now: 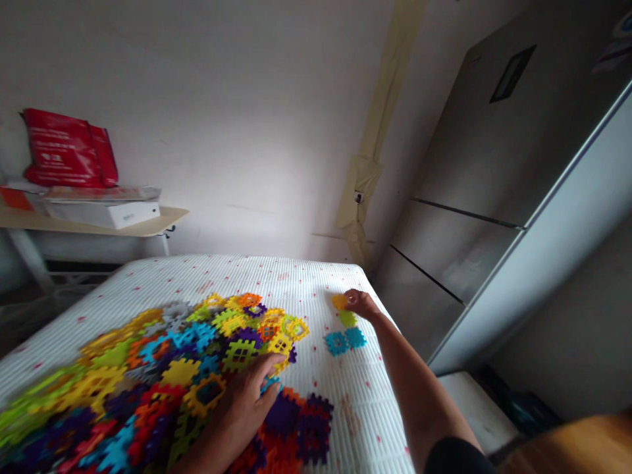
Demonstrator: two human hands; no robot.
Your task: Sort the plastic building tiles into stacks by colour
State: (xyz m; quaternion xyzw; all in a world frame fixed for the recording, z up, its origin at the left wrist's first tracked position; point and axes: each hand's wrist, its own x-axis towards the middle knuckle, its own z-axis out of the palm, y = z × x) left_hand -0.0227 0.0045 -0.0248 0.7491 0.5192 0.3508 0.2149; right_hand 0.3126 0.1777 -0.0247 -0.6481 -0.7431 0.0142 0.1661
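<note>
Near the far right of the bed-like surface, my right hand (361,303) pinches a yellow-orange interlocking plastic piece (339,301) at its edge. Just below it lies a lime green piece (347,319), and nearer to me are two blue pieces side by side, a left one (336,343) and a right one (355,338). My left hand (251,392) rests over the right side of a big pile of toothed building pieces (180,373), thumb and index finger apart. A small blue piece (269,382) shows between them; no grip on it is visible.
A white cover with red dots (316,283) drapes the surface. Purple pieces (314,431) lie at the pile's near right. Behind left stands a shelf table (172,217) with a white box (116,214) and a red bag (69,151). A grey refrigerator (474,164) stands at right.
</note>
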